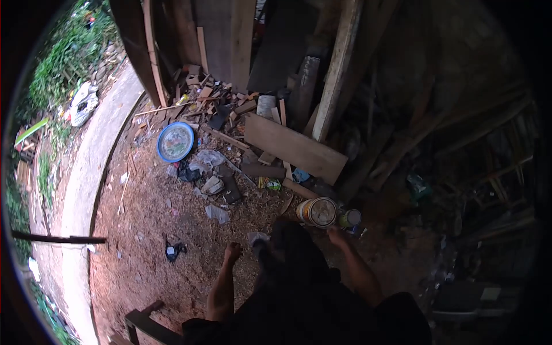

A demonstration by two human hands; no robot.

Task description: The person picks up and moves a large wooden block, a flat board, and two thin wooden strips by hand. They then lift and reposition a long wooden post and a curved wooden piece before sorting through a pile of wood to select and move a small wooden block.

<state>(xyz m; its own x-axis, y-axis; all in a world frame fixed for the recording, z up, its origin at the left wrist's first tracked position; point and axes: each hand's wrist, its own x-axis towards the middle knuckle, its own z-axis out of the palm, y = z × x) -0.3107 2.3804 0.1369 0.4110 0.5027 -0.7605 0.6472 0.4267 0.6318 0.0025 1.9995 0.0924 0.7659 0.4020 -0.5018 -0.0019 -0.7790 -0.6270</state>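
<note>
My left hand (232,252) hangs over the littered dirt floor with its fingers curled in and nothing showing in them. On the other side, my right hand (336,234) is beside a large paint tin (319,212) with a pale, stained lid, and overlaps its lower edge in this view. Shadow blurs the fingers of that hand, and I cannot tell whether they are closed. A smaller tin (350,218) stands to the right of the large one, close to my right hand. Below me, my knee and shoe show between my two arms.
A blue-rimmed round lid (175,142) lies ahead near wood scraps (210,95) and plastic bags. A wide board (296,146) leans across the debris, with upright planks (339,69) behind. A concrete curb (86,190) runs along the left; a wooden frame (150,325) stands lower left.
</note>
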